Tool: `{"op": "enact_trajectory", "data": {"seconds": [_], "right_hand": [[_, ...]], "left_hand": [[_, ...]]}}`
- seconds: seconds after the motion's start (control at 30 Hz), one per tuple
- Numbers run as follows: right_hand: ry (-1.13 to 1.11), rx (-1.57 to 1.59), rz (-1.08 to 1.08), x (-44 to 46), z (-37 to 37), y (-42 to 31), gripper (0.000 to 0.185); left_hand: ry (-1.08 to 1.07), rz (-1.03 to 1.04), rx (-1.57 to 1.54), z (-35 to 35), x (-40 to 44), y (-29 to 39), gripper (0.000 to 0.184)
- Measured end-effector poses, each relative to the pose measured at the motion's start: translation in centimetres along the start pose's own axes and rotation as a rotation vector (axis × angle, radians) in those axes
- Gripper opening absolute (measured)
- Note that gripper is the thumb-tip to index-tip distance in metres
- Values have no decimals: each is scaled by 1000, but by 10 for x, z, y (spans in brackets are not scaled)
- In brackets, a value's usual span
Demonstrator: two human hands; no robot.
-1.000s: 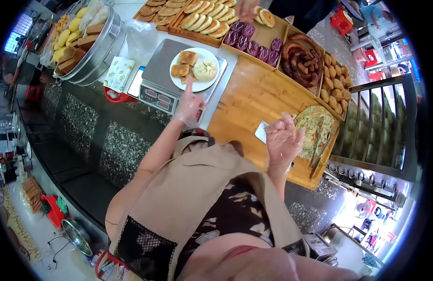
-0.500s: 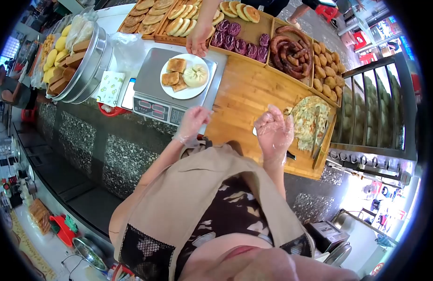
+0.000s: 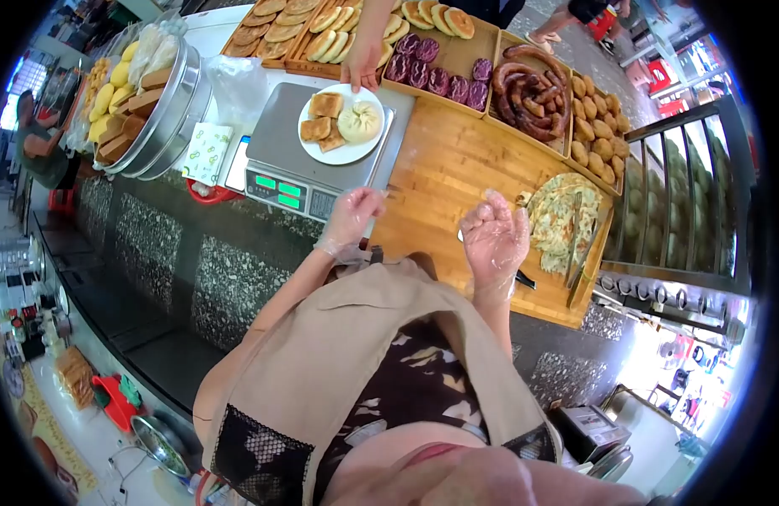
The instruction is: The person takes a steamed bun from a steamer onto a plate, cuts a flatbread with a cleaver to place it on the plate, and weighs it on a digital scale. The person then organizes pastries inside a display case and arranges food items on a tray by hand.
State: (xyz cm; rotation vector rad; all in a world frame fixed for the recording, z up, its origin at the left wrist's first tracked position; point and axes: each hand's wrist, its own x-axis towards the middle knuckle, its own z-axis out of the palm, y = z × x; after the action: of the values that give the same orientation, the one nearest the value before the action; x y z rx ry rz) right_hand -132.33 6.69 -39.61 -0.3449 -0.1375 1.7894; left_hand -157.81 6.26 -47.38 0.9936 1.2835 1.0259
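Observation:
My left hand [image 3: 353,221], in a clear plastic glove, hovers just in front of the scale [image 3: 270,139] with its fingers curled in and nothing visible in them. My right hand [image 3: 496,240], gloved the same way, is held palm up over the wooden board [image 3: 432,181]; its fingers are bent but apart, and it is empty. On the scale rests a white plate [image 3: 343,158] with a pleated steamed bun [image 3: 359,122] and several browned square pastries [image 3: 325,105]. Another person's hand [image 3: 361,66] reaches from the far side to the plate's rim.
Trays along the far edge hold flatbreads [image 3: 280,18], purple rolls [image 3: 438,82], coiled sausage [image 3: 533,93] and fried balls [image 3: 596,122]. A shredded pancake [image 3: 558,219] with tongs [image 3: 582,240] lies at right, near a black handle [image 3: 526,280]. Steamers [image 3: 166,118] stand left.
The other person's hand has come down to the plate's rim. The scale's displays now glow green instead of dim red. The view has shifted slightly; my hands hold nearly the same pose.

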Motion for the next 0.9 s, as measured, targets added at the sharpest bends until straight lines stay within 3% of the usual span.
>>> {"op": "enact_trajectory", "data": {"seconds": [0.23, 0.33, 0.43, 0.47, 0.5, 0.6, 0.77, 0.83, 0.9], "right_hand": [[-31, -5, 91, 15, -22, -11, 49], [3, 18, 138, 27, -32, -9, 47], [-25, 7, 183, 39, -32, -4, 47], [-68, 8, 211, 41, -30, -3, 49], [-58, 3, 226, 40, -26, -1, 49], [-117, 9, 235, 45, -14, 18, 49], [-26, -65, 139, 50, -3, 79, 49], [49, -28, 124, 56, -6, 114, 49], [126, -43, 65, 67, -1, 159, 47]], "left_hand": [[342, -65, -62, -12, -5, 1, 25], [447, 134, 28, -23, -7, 8, 50], [422, 199, 202, -39, -5, 35, 57], [403, 209, 106, -49, 1, 29, 46], [413, 196, 99, -52, 2, 31, 46], [310, 96, 200, -63, 1, 36, 25], [240, 145, 70, -136, 4, -6, 31], [539, 214, 212, -186, 7, -19, 39], [683, 285, 291, -246, 12, -34, 49]]}}
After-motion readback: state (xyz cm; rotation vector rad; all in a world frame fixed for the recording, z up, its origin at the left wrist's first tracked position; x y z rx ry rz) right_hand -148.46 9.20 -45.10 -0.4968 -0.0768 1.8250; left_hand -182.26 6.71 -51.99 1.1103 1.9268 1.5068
